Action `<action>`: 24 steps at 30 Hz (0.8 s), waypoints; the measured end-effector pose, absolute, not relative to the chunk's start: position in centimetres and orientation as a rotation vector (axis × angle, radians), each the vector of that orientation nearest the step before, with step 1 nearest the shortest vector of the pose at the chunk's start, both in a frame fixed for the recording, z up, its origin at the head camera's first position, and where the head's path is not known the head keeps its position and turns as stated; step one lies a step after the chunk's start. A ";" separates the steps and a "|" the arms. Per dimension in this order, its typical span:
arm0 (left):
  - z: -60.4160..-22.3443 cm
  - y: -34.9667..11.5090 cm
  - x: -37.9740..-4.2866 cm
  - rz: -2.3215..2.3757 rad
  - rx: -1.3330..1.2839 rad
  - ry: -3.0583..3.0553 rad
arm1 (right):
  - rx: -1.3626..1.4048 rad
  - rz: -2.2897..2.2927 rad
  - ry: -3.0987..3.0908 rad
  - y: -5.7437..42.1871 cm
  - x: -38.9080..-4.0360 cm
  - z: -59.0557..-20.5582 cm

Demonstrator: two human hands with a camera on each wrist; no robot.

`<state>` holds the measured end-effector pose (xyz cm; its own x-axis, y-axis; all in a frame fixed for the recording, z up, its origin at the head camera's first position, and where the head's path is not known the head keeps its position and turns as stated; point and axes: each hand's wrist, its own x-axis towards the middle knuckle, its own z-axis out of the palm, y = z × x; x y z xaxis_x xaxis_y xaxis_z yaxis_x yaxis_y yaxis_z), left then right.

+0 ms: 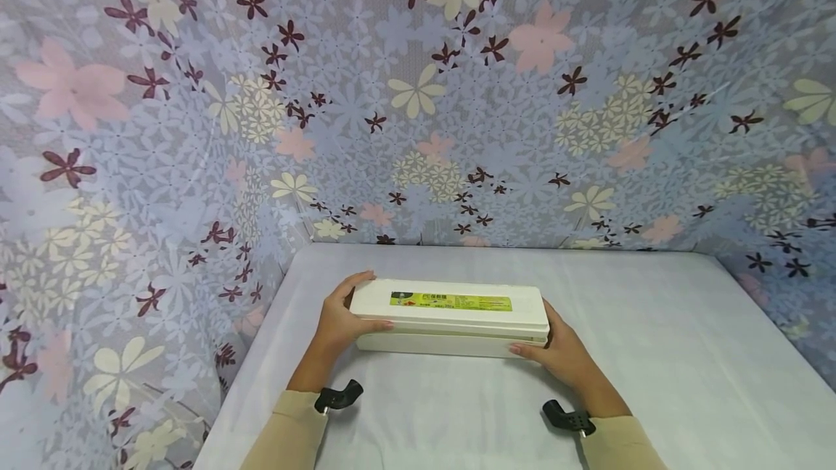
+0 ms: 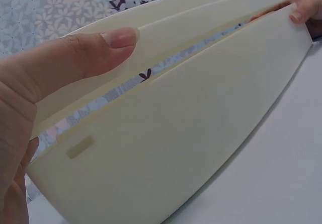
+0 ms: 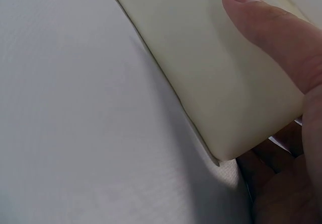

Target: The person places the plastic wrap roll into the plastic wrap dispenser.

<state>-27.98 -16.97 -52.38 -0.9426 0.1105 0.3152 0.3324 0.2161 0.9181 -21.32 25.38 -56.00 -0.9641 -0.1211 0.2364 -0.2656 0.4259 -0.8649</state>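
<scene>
A long cream cling film box (image 1: 431, 344) with a green and yellow label on top lies across the table between both hands. Its lid (image 1: 530, 304) is lifted off the base at the left, and a gap shows between them in the left wrist view. My left hand (image 1: 338, 319) grips the lid's left end, thumb (image 2: 93, 53) along its front edge and fingers behind. My right hand (image 1: 563, 348) holds the right end of the box, its thumb (image 3: 274, 30) on the front wall and its fingers around the end. The inside of the box is hidden.
A pale cloth covers the table (image 1: 653, 354). Floral fabric (image 1: 418, 129) hangs behind it and along both sides. Black wrist mounts (image 1: 338, 396) sit on both forearms, close to the sleeve cuffs.
</scene>
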 end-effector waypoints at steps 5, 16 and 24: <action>-52.6 -16.9 -27.8 -1.808 -0.410 -2.302 | 0.330 1.601 -2.539 25.4 -21.4 -56.0; -52.6 -16.6 -27.7 -1.790 -0.444 -2.285 | 0.289 1.609 -2.544 25.4 -21.6 -56.1; -52.7 -16.5 -27.6 -1.784 -0.442 -2.288 | 0.290 1.641 -2.528 25.6 -21.8 -56.3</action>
